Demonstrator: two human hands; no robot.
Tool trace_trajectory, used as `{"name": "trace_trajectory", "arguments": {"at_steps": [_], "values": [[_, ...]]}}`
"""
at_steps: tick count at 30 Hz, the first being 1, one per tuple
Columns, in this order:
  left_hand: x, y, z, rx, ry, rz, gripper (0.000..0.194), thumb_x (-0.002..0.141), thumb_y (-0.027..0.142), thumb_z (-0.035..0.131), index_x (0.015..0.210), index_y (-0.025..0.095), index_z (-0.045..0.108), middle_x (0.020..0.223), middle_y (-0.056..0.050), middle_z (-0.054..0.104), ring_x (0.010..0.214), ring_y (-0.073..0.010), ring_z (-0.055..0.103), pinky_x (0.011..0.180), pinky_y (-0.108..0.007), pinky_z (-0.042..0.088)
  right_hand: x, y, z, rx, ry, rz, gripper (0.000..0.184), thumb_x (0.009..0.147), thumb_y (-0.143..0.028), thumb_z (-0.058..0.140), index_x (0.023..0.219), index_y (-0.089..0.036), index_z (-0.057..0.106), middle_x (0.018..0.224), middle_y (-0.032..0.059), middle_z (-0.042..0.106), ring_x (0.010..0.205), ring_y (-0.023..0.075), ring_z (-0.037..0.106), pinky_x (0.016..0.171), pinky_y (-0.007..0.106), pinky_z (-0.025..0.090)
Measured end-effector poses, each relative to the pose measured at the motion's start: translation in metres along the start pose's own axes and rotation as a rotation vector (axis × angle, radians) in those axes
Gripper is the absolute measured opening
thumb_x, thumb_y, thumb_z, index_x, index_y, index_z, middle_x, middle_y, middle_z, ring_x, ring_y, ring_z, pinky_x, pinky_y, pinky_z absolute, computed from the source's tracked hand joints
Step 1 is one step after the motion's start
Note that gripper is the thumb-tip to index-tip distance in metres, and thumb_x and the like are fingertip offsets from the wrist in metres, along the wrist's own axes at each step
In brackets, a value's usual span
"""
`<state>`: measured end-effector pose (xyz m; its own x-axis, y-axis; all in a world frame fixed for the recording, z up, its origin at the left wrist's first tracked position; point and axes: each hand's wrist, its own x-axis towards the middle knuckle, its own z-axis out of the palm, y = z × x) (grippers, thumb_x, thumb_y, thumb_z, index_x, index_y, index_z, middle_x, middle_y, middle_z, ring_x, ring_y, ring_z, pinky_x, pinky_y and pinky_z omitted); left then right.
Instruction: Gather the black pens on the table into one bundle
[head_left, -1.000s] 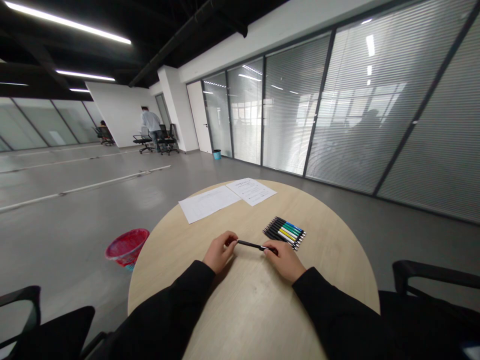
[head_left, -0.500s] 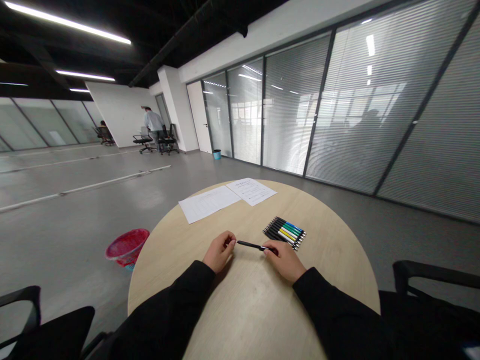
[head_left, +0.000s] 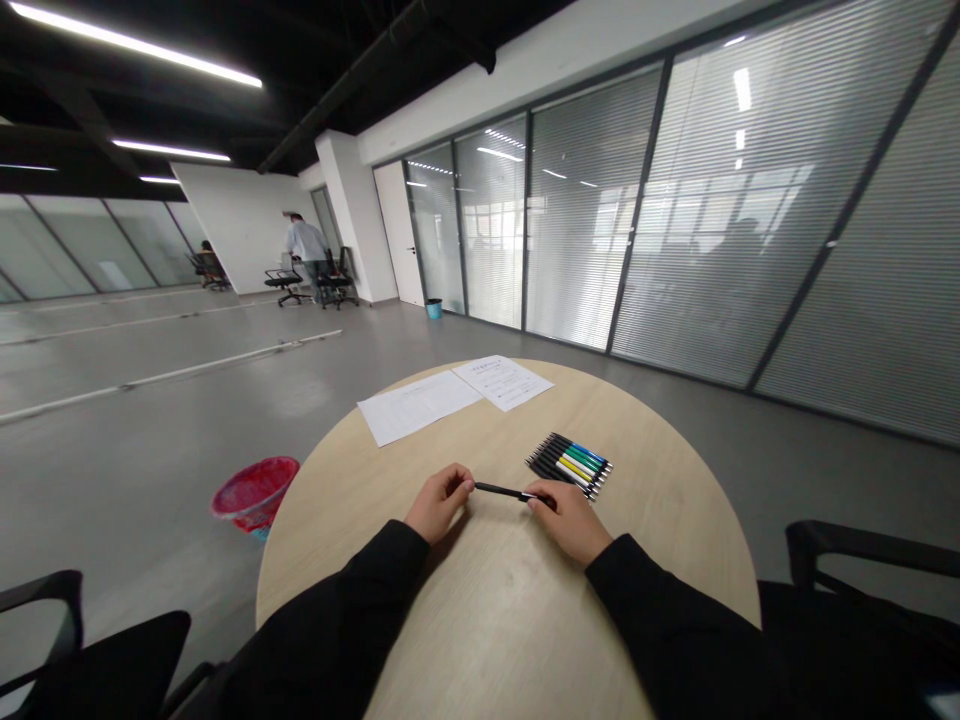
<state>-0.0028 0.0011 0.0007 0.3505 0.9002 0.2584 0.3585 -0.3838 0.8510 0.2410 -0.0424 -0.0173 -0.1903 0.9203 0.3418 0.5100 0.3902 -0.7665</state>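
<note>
A slim black pen (head_left: 501, 491) is stretched between my two hands, just above the round wooden table (head_left: 510, 610). My left hand (head_left: 439, 505) pinches its left end between thumb and fingertips. Around the other end, the fingers of my right hand (head_left: 570, 522) are closed, hiding that part of the pen. Right behind my right hand, several pens (head_left: 566, 462) lie side by side in a tight row, with black, blue, green, white and yellow barrels.
Two printed sheets, a left one (head_left: 418, 406) and a right one (head_left: 504, 384), lie near the table's far edge. A red bin (head_left: 255, 492) stands on the floor at left. Black chairs flank the table. Far back, a person (head_left: 306, 245) stands among office chairs.
The fingers of my left hand have shifted very slightly at the pen's end. My right hand, the pen and the row of pens stay where they were.
</note>
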Motion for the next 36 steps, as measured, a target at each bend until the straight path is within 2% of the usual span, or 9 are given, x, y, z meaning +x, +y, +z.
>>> {"name": "trace_trajectory", "arguments": {"at_steps": [8,18,25,29,32,36], "values": [[0.0,-0.002,0.0,-0.032,0.0,-0.004,0.026,0.085,0.041,0.056,0.079,0.015,0.054,0.066,0.002,0.049,0.061,-0.0113,0.042,0.059,-0.024,0.034,-0.001,-0.004,0.0,-0.023,-0.06,0.02,0.016,0.083,-0.021,0.055,0.085,-0.018,0.07,0.076,0.002,0.069,0.07,0.0162,0.059,0.065,0.026,0.04],[0.0,-0.001,0.003,-0.047,0.016,0.018,0.025,0.086,0.039,0.056,0.079,0.016,0.055,0.066,0.002,0.049,0.061,-0.0113,0.043,0.06,-0.024,0.035,-0.001,-0.001,0.002,-0.049,-0.068,0.04,0.014,0.083,-0.022,0.055,0.084,-0.018,0.069,0.073,0.001,0.067,0.068,0.0154,0.058,0.064,0.025,0.038],[-0.001,-0.007,0.004,-0.12,0.055,0.021,0.026,0.087,0.042,0.056,0.094,0.017,0.052,0.074,0.002,0.052,0.063,-0.0112,0.049,0.059,-0.024,0.039,-0.002,-0.002,0.002,-0.019,-0.043,0.033,0.015,0.085,-0.022,0.053,0.085,-0.018,0.068,0.073,0.0011,0.066,0.069,0.0155,0.057,0.064,0.025,0.038],[-0.001,-0.008,0.0,0.101,0.073,0.031,0.028,0.093,0.044,0.045,0.095,0.018,0.054,0.074,0.0,0.056,0.065,-0.0145,0.052,0.063,-0.028,0.042,-0.002,-0.002,0.001,-0.033,-0.011,0.025,0.016,0.085,-0.022,0.053,0.087,-0.018,0.068,0.076,0.0014,0.067,0.07,0.0157,0.057,0.065,0.026,0.039],[-0.001,-0.01,-0.004,0.332,0.089,0.096,0.029,0.095,0.04,0.04,0.097,0.018,0.059,0.085,-0.005,0.06,0.077,-0.0183,0.055,0.073,-0.033,0.044,-0.001,-0.002,0.0,-0.039,0.003,0.034,0.017,0.085,-0.022,0.052,0.088,-0.018,0.069,0.076,0.0016,0.067,0.069,0.0158,0.057,0.064,0.026,0.038],[-0.001,-0.017,-0.006,0.509,0.034,0.174,0.029,0.094,0.035,0.042,0.108,0.018,0.062,0.102,-0.01,0.059,0.095,-0.0233,0.056,0.087,-0.038,0.043,-0.001,-0.003,-0.001,-0.037,0.014,0.037,0.017,0.086,-0.022,0.052,0.088,-0.018,0.068,0.076,0.0017,0.068,0.069,0.0162,0.058,0.064,0.026,0.038]]}}
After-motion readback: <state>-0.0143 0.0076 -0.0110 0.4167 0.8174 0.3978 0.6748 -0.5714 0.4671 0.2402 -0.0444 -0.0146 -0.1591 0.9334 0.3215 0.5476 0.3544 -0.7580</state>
